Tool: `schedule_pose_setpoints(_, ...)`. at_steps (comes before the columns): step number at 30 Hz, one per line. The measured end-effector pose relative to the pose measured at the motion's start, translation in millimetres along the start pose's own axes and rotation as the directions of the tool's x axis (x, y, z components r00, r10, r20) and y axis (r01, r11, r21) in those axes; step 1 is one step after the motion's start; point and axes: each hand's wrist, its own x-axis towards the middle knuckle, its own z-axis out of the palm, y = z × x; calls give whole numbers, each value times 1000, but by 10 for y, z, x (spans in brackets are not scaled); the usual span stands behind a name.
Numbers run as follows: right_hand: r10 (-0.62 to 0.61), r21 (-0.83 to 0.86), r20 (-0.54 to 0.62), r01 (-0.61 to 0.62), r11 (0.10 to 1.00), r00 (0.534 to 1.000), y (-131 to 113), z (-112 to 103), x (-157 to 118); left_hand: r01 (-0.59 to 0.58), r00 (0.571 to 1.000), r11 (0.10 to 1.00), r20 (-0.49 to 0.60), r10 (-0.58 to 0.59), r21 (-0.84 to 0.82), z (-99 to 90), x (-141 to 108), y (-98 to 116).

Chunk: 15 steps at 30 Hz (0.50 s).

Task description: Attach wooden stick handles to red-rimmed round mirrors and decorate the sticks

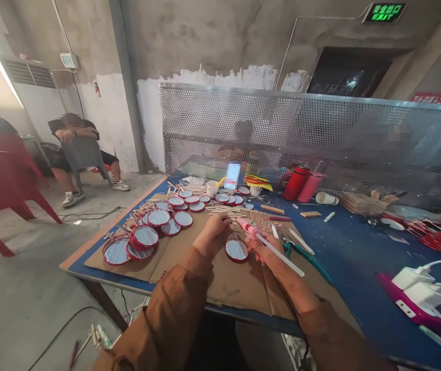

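Note:
My left hand (217, 230) is closed in a pinch above the cardboard sheet (228, 283); what its fingers hold is too small to name. Just to its right, my right hand (265, 247) is wrapped round a pink glue gun (247, 226), with a white stick (282, 256) running back from it over the wrist. Below and between both hands lies a round, red-rimmed disc (236, 249) on the cardboard. Several similar discs (145, 237) are piled at the left, and thin wooden sticks (224, 209) lie beyond my hands.
Teal-handled pliers (309, 257) lie right of my right hand. Farther back stand a red bottle (296, 183), a pink bottle (310, 187) and a lit phone (232, 175). A magenta power strip (413, 304) with white plugs is at the right. Behind the table is a perforated metal screen (205, 118); people sit beyond.

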Motion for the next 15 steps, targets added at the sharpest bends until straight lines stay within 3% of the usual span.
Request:
schedule_pose_setpoints(10, 41, 12, -41, -40, 999, 998, -115, 30, -51, 34, 996, 998, 76, -38, 50, 18, 40, -27)
schedule_pose_setpoints(15, 40, -17, -48, -41, 999, 998, -113, 34, -57, 70, 995, 997, 66, -69, -23, 44, 50, -47)
